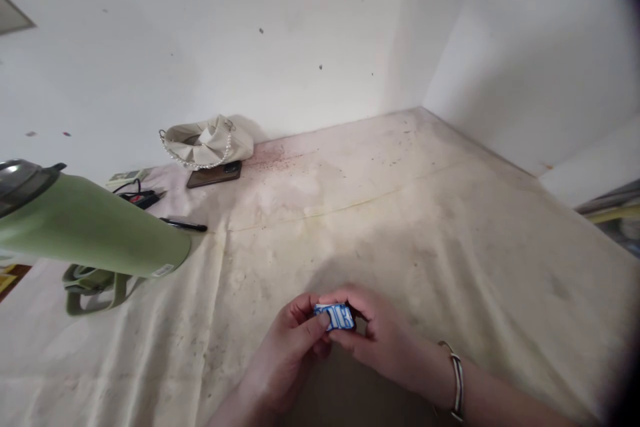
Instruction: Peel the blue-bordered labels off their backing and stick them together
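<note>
A small flat block with blue and white markings is held between both my hands, above the near part of the cloth-covered table. The thumb of my left hand presses on its front left side, the fingers behind it. On the other side, my right hand grips its right end between thumb and fingers, and a bangle circles that wrist. What exactly the block is I cannot tell; its back and ends are hidden by my fingers.
A large green tumbler stands at the left, with a green handled item by its base. Behind are a black pen, a dark phone and a cream bag with a pearl strap. White walls edge the creased tablecloth.
</note>
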Demonstrator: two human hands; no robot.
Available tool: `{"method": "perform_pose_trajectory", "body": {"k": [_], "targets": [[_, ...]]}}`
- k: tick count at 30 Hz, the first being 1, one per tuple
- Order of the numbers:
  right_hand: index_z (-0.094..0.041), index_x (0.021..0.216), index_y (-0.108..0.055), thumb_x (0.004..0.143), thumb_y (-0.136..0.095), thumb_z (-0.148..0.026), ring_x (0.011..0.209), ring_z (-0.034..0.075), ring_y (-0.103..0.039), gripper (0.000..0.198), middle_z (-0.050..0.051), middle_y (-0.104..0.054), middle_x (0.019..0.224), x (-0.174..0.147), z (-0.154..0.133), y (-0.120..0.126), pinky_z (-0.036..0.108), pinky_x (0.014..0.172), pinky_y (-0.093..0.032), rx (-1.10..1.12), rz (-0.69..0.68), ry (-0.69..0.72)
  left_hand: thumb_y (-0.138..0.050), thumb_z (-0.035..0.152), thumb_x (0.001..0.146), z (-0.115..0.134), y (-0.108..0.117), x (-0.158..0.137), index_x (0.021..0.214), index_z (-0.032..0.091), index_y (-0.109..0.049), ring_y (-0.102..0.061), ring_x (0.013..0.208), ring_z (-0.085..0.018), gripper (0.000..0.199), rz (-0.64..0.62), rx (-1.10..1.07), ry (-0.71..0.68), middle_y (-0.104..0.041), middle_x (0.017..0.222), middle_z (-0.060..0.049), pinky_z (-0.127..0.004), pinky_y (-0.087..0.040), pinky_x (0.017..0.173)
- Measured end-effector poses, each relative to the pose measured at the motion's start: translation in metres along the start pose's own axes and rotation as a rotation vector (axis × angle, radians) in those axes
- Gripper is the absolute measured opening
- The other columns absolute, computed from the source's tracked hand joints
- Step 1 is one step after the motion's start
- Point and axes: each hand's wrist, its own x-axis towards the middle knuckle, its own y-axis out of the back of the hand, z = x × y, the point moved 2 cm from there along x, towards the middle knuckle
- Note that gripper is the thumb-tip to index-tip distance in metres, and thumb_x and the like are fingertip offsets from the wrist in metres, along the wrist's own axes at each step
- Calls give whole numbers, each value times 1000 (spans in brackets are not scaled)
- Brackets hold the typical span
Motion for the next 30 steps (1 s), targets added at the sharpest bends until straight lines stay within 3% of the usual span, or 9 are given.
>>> {"method": "perform_pose_trajectory", "body": {"k": [3, 6, 10, 12, 14, 18, 20, 25, 30], "targets": [[-23, 107, -58, 74, -60, -16, 83, 17, -58, 35, 4, -62, 97, 0, 2, -1, 30, 72, -47, 32, 22, -64, -68, 27, 73, 1, 0, 0, 80, 13, -61, -43, 54, -6, 17, 7, 64, -43, -55, 64, 2, -19, -33, 56], [-22, 113, -52, 71, -62, -18, 74, 15, -56, 43, 2, -60, 89, 0, 7, -1, 27, 65, -46, 137, 40, -183, -66, 28, 75, 7, 3, 0, 77, 15, -60, -50, 65, -10, 14, 135, 253, -204, -58, 70, 1, -21, -38, 64], [-18, 89, -56, 76, -55, -20, 64, 12, -49, 13, -1, -54, 72, 2, 10, 0, 23, 56, -39, 141, 55, -214, -66, 28, 73, 14, 6, -1, 73, 16, -60, -46, 58, -10, 13, 292, 550, -347, -54, 62, 3, -19, -35, 55], [-17, 78, -55, 79, -53, -21, 60, 11, -45, 4, -3, -50, 66, 4, 10, 2, 22, 53, -34, 106, 75, -207, -64, 27, 74, 14, 6, -1, 73, 16, -59, -46, 56, -9, 12, 285, 630, -382, -52, 61, 3, -19, -35, 52], [-17, 75, -53, 80, -53, -23, 58, 10, -42, 8, -4, -47, 62, 5, 11, 3, 22, 52, -32, 163, 78, -228, -62, 24, 75, 13, 6, -2, 79, 17, -59, -49, 59, -10, 9, 256, 667, -419, -55, 65, 2, -20, -39, 54], [-17, 77, -52, 81, -55, -28, 53, 8, -42, 13, -5, -49, 60, 4, 14, 0, 21, 53, -32, 648, 44, -359, -64, 19, 72, 7, 7, -4, 112, 20, -51, -58, 76, -15, 42, 178, 692, -494, -61, 90, -4, -25, -47, 66], [-17, 79, -52, 79, -58, -30, 51, 6, -43, 15, -4, -51, 61, 3, 16, -3, 20, 52, -31, 889, -4, -430, -65, 18, 72, 5, 8, -6, 119, 23, -47, -59, 79, -16, 51, 140, 719, -534, -60, 96, -5, -26, -48, 68], [-14, 86, -56, 75, -64, -26, 50, 5, -45, 19, -2, -55, 65, -1, 18, -10, 18, 50, -30, 1088, -161, -553, -65, 19, 75, 5, 9, -9, 110, 25, -55, -61, 80, -16, 37, 113, 779, -611, -62, 91, -2, -28, -49, 73], [-12, 89, -57, 74, -66, -25, 52, 5, -48, 21, 1, -57, 69, -2, 20, -12, 17, 51, -33, 1116, -162, -598, -65, 19, 75, 8, 8, -10, 99, 22, -58, -61, 69, -15, 25, 113, 817, -605, -64, 78, 0, -27, -50, 65]]}}
